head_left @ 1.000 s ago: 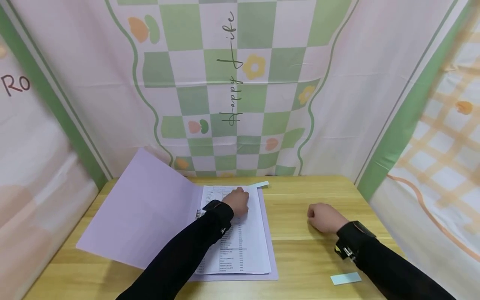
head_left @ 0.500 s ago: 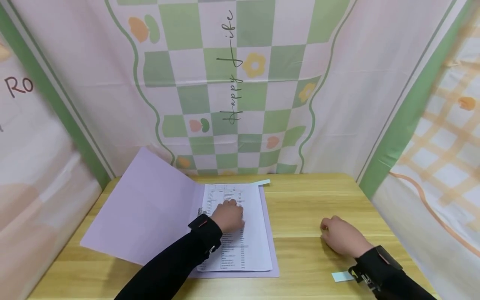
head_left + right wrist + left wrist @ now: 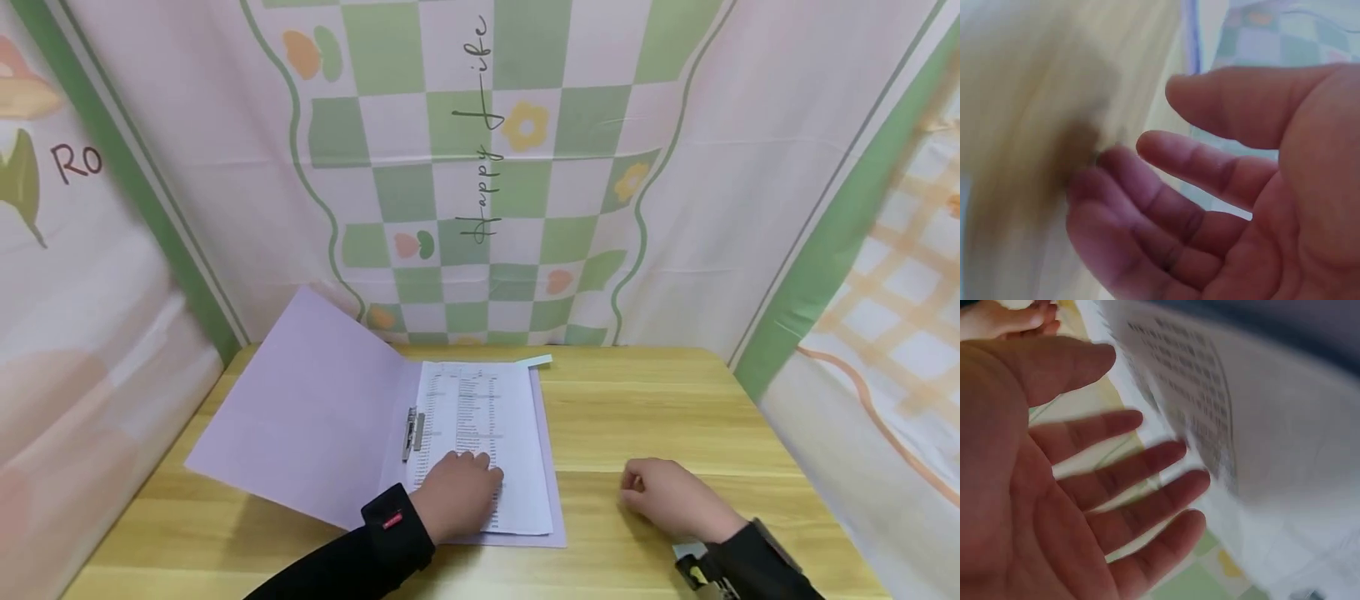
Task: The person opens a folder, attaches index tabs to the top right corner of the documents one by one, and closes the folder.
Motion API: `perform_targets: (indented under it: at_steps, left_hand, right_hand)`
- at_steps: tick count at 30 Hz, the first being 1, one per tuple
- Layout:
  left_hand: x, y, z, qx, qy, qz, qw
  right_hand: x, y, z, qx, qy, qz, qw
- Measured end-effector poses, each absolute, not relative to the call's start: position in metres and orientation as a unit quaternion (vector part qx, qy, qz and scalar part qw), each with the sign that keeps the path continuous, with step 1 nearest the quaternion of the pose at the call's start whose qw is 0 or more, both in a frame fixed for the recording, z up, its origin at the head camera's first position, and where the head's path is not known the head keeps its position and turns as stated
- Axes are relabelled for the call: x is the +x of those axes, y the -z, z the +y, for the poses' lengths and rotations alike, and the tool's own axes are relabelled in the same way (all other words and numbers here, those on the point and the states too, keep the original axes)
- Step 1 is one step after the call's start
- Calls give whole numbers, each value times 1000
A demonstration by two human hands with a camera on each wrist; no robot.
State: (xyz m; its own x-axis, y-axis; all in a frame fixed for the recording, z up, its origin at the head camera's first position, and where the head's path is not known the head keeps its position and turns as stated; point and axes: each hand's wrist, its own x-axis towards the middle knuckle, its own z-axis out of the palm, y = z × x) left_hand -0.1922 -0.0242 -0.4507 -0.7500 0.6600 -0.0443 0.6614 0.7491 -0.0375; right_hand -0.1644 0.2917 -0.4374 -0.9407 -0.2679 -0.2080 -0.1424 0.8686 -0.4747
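A lilac folder [image 3: 315,417] lies spread on the table, its cover raised to the left. Printed sheets [image 3: 517,433] rest on its right side, beside a metal clip [image 3: 411,433] near the fold. Over the lower part of the top sheet is my left hand [image 3: 459,496]; the left wrist view shows its fingers [image 3: 1166,487] spread, gripping nothing. Whether the fingertips touch the paper, I cannot tell. To the right of the folder, my right hand [image 3: 675,497] is low over the wood, with loosely curled fingers [image 3: 1104,237] and nothing in them.
A pale blue strip [image 3: 536,361] sticks out past the top right corner of the sheets. Another light blue strip [image 3: 688,549] is mostly covered by the right wrist. Patterned cloth [image 3: 517,200] hangs behind the wooden table [image 3: 637,400].
My left hand has slid down over the page toward me, uncovering the clip and the upper print. The right hand has come nearer the front edge, its wrist covering most of the blue strip.
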Motion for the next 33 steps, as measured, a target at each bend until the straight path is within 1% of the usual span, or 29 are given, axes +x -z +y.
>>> perform_targets:
  at_steps: [5,7,10,13,17,21,25,28,31,33]
  left_hand:
    - [-201,448,-18,405,88,909,-34]
    - [-209,449,-15,435,98,893,-56]
    - [-223,450,-11,474,111,870,-74]
    - [-235,448,-4,493,124,858,-69]
    - [-244,447,3,507,142,849,-50]
    - [-245,451,6,514,163,842,-19]
    - [-243,452,7,486,139,863,12]
    - [-243,450,8,481,120,868,18]
    - [-244,449,7,496,123,859,19]
    - [-246,450,6,515,138,846,9]
  right_hand:
    - [-180,440,250,-134,297,939,112]
    - [-187,443,233,-128,325,930,119]
    - [-195,447,214,-114,342,923,133]
    - [-203,451,202,-86,343,924,144]
    - [-211,454,195,-50,359,919,154]
    - [-214,456,191,-40,373,912,167]
    - [-216,459,190,-46,369,913,168]
    - [-217,459,191,-43,375,911,167]
    - [-216,459,192,-35,390,904,171]
    - [-216,459,193,-35,390,904,170]
